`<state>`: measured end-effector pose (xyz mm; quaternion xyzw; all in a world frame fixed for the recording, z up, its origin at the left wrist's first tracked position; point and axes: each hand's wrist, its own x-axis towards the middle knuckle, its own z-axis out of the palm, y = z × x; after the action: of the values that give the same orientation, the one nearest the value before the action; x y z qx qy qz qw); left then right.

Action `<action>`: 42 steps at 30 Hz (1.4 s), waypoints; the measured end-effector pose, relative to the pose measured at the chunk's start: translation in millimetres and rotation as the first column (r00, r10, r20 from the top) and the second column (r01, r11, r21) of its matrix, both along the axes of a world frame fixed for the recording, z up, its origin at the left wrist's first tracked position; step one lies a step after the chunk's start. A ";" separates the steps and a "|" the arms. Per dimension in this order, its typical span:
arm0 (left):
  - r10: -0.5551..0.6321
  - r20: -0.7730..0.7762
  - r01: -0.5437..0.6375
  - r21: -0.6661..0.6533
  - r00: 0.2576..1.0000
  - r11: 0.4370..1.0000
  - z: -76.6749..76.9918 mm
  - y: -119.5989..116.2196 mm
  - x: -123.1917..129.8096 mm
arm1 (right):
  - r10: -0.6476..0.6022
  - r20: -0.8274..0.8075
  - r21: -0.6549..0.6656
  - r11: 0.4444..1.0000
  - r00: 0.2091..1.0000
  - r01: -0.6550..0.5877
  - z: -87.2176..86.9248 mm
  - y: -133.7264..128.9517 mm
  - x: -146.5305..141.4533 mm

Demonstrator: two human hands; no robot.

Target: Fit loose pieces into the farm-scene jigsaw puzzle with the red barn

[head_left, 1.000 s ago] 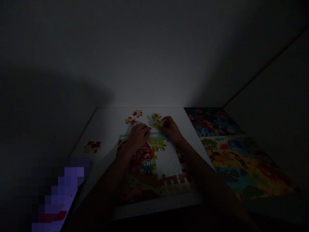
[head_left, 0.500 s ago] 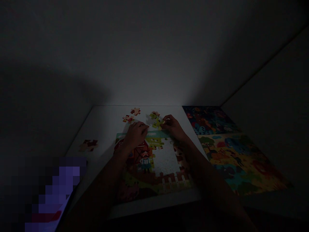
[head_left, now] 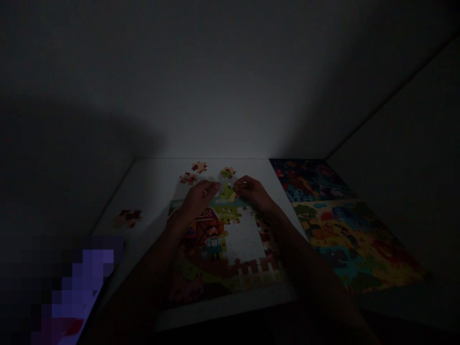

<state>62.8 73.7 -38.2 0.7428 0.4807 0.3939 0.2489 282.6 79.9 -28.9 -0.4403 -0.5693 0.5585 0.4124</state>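
A farm puzzle [head_left: 215, 268] with a red barn and a farmer lies partly assembled in front of me, with a white gap at its right middle. Just past its top edge, my right hand [head_left: 251, 191] pinches a green puzzle piece [head_left: 226, 191], tilted up off the surface. My left hand [head_left: 201, 196] is at the piece's left over the barn's top, thumb and fingertips close together; it does not appear to touch the piece, and nothing shows between its fingers. Another green and brown piece [head_left: 227, 172] lies beyond the held one.
Loose brown and pink pieces [head_left: 199, 166] lie at the table's back. One more brown piece [head_left: 128, 218] is at the left. Two completed pictures, a dark one [head_left: 311, 179] and a safari one [head_left: 352, 244], lie at the right. A pixelated bright area covers the lower left.
The green piece and my right hand have moved slightly left, and the piece has turned more upright. It now stands apart from the green and brown piece behind it.
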 end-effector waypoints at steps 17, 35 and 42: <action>-0.009 0.350 0.121 -0.298 0.937 0.947 3.3 -1.2 3.9 | 0.041 -0.158 -0.049 0.998 0.987 -0.049 -2.9 -3.5 -2.0; 0.007 0.417 0.151 -0.345 0.909 0.926 5.0 -1.1 1.2 | 0.090 -0.083 -0.048 0.994 0.992 -0.094 0.7 -2.6 -3.3; 0.014 0.416 0.146 -0.352 0.909 0.924 9.2 -3.8 1.4 | 0.095 -0.084 -0.049 0.994 0.992 -0.100 4.6 -5.2 -4.4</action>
<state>64.2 69.8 -29.0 0.5979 0.4581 0.4329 0.4952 278.2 74.7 -24.3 -0.3996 -0.5579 0.6103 0.3957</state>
